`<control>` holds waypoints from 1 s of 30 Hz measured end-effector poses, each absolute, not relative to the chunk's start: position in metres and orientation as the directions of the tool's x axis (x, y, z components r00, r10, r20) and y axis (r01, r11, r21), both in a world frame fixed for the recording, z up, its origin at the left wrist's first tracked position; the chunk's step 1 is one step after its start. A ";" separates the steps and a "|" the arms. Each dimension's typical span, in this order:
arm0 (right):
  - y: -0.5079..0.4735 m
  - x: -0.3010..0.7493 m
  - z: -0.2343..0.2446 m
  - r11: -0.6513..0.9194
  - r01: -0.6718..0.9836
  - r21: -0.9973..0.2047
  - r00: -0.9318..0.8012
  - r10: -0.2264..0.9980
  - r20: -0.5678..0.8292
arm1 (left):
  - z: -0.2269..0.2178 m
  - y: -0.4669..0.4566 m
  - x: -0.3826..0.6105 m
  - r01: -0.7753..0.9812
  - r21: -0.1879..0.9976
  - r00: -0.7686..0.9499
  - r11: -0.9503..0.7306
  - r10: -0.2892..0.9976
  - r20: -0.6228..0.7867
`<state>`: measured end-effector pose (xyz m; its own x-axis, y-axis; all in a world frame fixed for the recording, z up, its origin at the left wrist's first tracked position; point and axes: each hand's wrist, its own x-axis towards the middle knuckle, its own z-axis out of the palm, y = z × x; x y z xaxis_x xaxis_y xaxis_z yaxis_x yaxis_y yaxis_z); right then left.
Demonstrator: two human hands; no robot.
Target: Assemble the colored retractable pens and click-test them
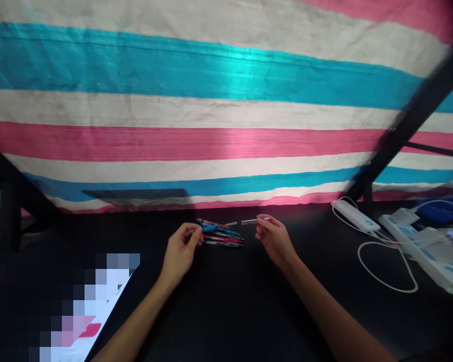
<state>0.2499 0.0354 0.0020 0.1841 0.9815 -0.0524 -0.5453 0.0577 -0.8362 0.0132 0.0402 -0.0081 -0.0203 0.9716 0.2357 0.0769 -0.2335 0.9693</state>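
Note:
My left hand (184,244) is closed, thumb and fingers pinching a blue pen (210,228) that points right. Its pale tip (231,223) faces a slim clear pen tube (248,221), with a small gap between the two. That tube is gripped in the closed fingers of my right hand (274,236), and a bit of red shows near the fingertips. Under and beside my left fingers lies a bunch of pens (224,240) in blue, pink, grey and dark colours. My fingers hide part of both held pieces.
The pens lie on a black tabletop (226,301). On the right are a white power strip (419,251), a white adapter (355,215) and a looped white cable (385,289). A lit screen (109,306), partly blurred out, stands at lower left. Striped sheeting (211,146) hangs behind.

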 end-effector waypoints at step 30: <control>0.034 0.248 0.000 -0.003 -0.546 -0.837 0.134 0.987 -0.090 | -0.006 0.037 0.013 -0.248 0.961 0.005 -0.120 0.992 0.125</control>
